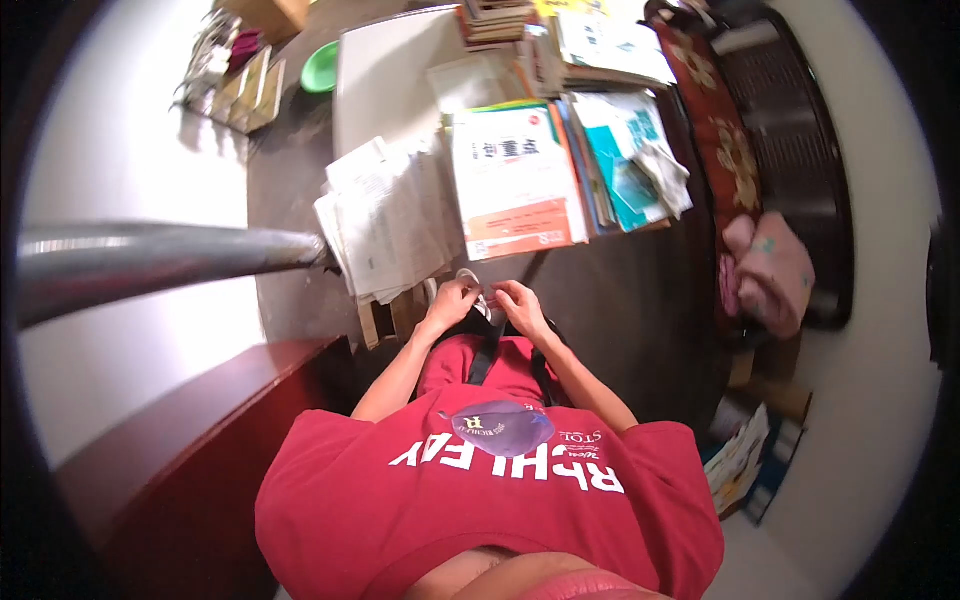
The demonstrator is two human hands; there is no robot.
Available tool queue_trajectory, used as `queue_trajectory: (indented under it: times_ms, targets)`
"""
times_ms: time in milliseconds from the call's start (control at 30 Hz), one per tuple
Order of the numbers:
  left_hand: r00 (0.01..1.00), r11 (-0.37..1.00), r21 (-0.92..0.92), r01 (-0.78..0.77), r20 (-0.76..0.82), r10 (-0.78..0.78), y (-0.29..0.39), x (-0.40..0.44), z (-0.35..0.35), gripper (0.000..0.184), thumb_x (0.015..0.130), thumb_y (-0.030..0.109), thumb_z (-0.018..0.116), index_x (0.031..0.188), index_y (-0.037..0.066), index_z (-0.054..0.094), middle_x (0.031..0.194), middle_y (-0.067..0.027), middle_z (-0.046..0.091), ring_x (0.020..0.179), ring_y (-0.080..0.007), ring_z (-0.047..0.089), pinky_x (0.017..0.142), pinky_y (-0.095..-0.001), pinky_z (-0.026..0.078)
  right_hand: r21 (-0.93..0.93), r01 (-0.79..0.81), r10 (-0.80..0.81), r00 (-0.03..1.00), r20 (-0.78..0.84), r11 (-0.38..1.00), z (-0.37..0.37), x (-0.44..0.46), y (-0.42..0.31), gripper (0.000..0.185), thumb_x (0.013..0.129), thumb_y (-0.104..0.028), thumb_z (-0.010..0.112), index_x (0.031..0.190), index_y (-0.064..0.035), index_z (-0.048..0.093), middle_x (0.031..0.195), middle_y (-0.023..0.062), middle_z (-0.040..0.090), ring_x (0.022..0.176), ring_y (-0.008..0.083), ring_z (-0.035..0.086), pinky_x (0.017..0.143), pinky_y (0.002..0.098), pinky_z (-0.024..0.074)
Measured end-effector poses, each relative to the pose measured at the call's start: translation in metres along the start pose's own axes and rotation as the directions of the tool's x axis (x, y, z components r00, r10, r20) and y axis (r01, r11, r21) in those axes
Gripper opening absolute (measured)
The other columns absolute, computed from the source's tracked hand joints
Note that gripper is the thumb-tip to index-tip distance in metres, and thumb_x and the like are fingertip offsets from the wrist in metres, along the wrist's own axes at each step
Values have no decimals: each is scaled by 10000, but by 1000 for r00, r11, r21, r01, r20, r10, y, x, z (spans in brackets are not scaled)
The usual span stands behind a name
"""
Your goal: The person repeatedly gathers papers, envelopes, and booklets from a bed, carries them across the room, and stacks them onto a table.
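Observation:
My left hand [455,303] is closed, with its fingertips pinched on a small white looped thing [466,275] in front of my waist. Right beside it, my right hand [519,305] has its fingers bent inward toward the same white thing, close to the left fingertips. What lies between the right fingertips is too small to make out. Dark straps [484,362] run down below the hands over the red clothing. Just beyond the hands, a white and orange workbook [512,185] and loose printed sheets [388,225] lie at the table's near edge.
More books and papers [632,165] are stacked on the table [385,75]. A grey metal pole [170,262] juts in from the left. A dark wooden bench [805,130] with a pink cloth [775,275] stands right; a green basin [320,68] is at the far left.

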State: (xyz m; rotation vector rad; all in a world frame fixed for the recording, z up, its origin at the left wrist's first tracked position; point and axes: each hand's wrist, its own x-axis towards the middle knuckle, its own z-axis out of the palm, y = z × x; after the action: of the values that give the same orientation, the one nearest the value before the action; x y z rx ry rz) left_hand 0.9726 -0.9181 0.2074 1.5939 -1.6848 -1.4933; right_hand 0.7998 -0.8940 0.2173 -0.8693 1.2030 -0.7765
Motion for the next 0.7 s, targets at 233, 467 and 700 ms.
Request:
queue_trajectory:
  times_ms: [233, 467, 700]
  targets:
    - [939, 994, 60, -91, 336, 65, 33, 23, 67, 234, 788, 139, 513, 966, -7, 552, 882, -127, 604, 785, -187, 583, 713, -291, 456, 238, 94, -10, 943, -334, 967, -62, -56, 17, 164, 871, -104, 455, 944, 23, 528, 830, 91, 606, 749, 148, 591, 665, 254, 483]
    - [827, 977, 126, -173, 556, 75, 99, 37, 182, 204, 828, 143, 494, 954, -7, 551, 834, -95, 615, 749, -147, 583, 669, -263, 463, 328, 312, -67, 807, -586, 892, -130, -148, 59, 175, 876, -135, 453, 942, 3, 537, 832, 84, 612, 740, 140, 597, 655, 244, 477]
    - [647, 982, -95, 162, 761, -33, 138, 13, 348, 234, 854, 185, 493, 993, 0, 530, 809, -71, 596, 694, -134, 571, 585, -240, 470, 314, 477, -34, 590, -807, 821, -200, -243, 103, 156, 868, -120, 459, 916, 3, 541, 784, 74, 603, 688, 130, 589, 619, 240, 484]
